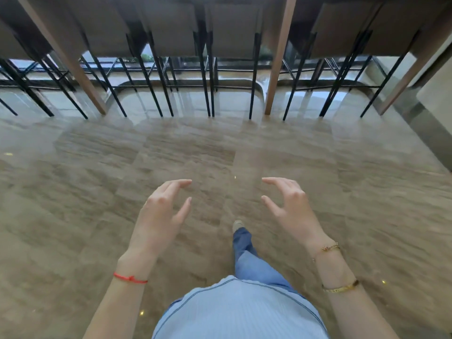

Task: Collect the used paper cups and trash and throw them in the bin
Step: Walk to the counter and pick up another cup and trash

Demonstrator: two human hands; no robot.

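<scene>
Left hand (159, 216) and right hand (291, 209) spread, empty, above bare floor (97, 179); no cups in view, likely light, crushable, best gripped gently round the sides.

The person wears a pale blue ribbed top (241, 311), blue jeans (252, 260), a beige shoe (237, 225), 1 red string bracelet (129, 278), and 2 gold bracelets (340, 287).

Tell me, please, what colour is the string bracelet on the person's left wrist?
Red; the string bracelet shows clearly in the head view, below the empty left hand.
</scene>
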